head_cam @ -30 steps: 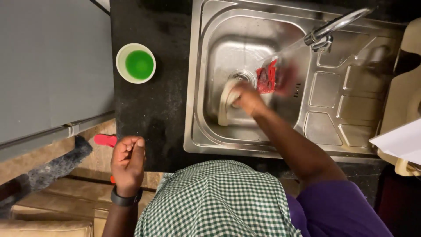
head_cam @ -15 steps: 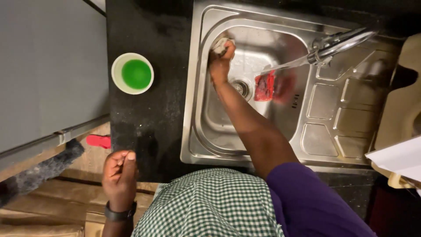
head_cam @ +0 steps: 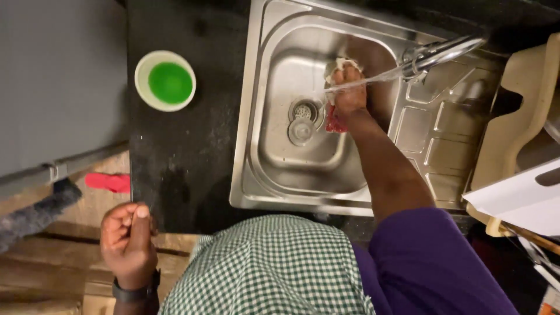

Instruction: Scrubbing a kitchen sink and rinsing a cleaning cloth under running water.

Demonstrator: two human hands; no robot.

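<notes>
My right hand [head_cam: 349, 93] reaches into the steel sink [head_cam: 280, 157] and grips a pale cloth [head_cam: 338, 64] under the stream of water running from the tap [head_cam: 443, 53]. A red item [head_cam: 333, 123] lies on the basin floor just beneath my wrist, beside the drain [head_cam: 304, 111] and its loose plug [head_cam: 300, 132]. My left hand [head_cam: 129, 239] hangs off the counter's near edge at my side, fingers curled into a loose fist with nothing in it, a dark band on the wrist.
A white bowl of green liquid [head_cam: 166, 80] stands on the black counter [head_cam: 181, 157] left of the sink. A ribbed draining board [head_cam: 443, 146] lies right of the basin, with a beige board [head_cam: 519, 116] and white paper [head_cam: 519, 198] beyond. A red object [head_cam: 108, 182] lies at the left below the counter.
My right hand swept from the basin's far left corner over to the right, bringing the cloth under the running water. The left hand stayed curled at my side.
</notes>
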